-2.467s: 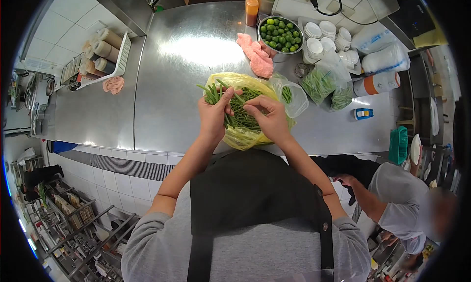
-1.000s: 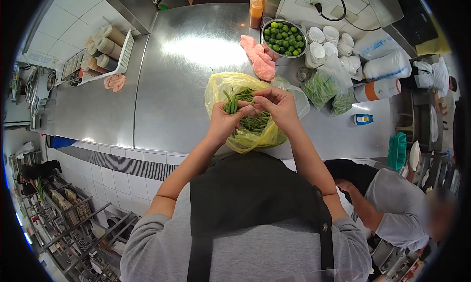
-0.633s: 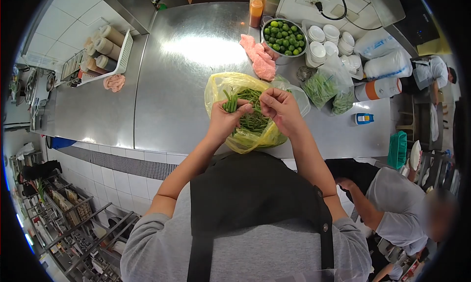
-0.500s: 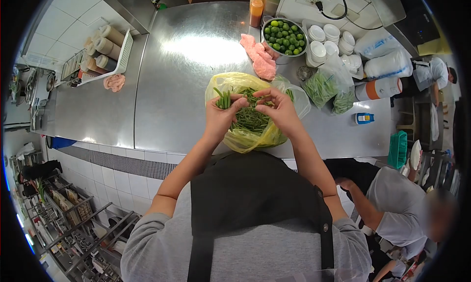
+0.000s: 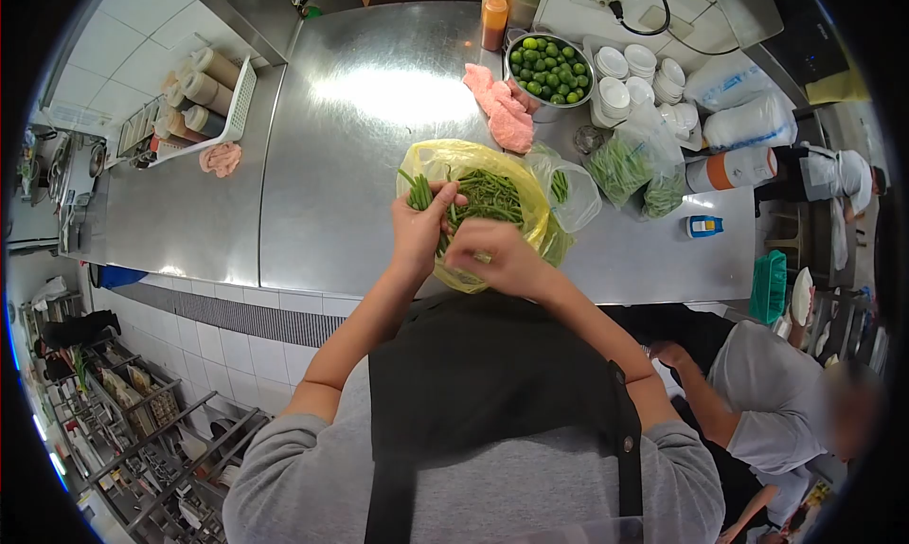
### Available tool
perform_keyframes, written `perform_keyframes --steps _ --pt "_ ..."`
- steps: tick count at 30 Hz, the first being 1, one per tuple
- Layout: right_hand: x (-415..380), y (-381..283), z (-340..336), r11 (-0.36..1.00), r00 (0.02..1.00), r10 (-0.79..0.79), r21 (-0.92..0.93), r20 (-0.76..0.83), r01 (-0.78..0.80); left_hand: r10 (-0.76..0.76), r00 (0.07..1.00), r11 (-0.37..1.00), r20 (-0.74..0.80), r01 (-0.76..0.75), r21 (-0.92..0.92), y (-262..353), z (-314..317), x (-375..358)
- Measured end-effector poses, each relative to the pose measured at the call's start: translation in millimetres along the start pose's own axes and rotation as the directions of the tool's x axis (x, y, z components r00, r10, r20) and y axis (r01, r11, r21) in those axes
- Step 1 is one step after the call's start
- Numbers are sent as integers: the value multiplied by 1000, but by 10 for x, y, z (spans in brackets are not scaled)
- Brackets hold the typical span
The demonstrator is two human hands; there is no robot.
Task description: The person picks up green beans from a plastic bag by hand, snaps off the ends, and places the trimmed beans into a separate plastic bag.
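A bunch of green beans (image 5: 419, 192) sticks up out of my left hand (image 5: 421, 230), whose fingers and thumb are wrapped round it. Close beside it, over the near side of the bag, is my right hand (image 5: 502, 257). Its fingers are curled in and blurred by movement, and what they hold, if anything, is hidden. Beneath both hands a yellow plastic bag (image 5: 423, 153) lies open on the counter, with many more green beans (image 5: 492, 196) inside. Against its right side rests a clear plastic bag (image 5: 583, 203) with some beans in it.
Behind the bags on the steel counter (image 5: 331, 184) are a pink cloth (image 5: 502, 108) and a bowl of limes (image 5: 549, 71). Bagged greens (image 5: 620, 170), stacked white cups (image 5: 639, 91) and a blue-and-white item (image 5: 704, 227) stand right. A co-worker (image 5: 757, 383) is close at right.
My right hand has moved down and left, towards my body, and its fingers have curled. My left hand keeps the beans, now tilted slightly left. The clear bag shows more openly.
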State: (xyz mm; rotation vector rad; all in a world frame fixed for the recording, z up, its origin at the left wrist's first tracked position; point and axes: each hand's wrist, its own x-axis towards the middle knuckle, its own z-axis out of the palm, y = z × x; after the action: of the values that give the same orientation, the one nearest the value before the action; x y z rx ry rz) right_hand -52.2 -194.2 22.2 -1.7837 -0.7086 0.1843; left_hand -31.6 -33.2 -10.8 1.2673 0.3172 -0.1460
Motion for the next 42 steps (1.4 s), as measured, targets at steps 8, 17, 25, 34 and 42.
perform_keyframes --steps 8,17,25,34,42 --pt "-188 79 50 974 971 225 -42 78 -223 -96 994 970 -53 81 -231 48 -102 167" --pt "-174 674 -104 834 931 274 -423 -239 -354 -258 965 885 36 251 -392 -101 -86 49" --pt "-33 668 -112 883 871 318 -218 -374 -416 -226 972 928 63 235 -289 -73 -62 66" --pt "27 346 -226 754 821 513 589 -250 -292 -94 968 995 234 85 50 97 135 60" --pt "15 296 -224 937 867 331 238 -372 -255 82 945 918 317 -195 344 138 131 95"
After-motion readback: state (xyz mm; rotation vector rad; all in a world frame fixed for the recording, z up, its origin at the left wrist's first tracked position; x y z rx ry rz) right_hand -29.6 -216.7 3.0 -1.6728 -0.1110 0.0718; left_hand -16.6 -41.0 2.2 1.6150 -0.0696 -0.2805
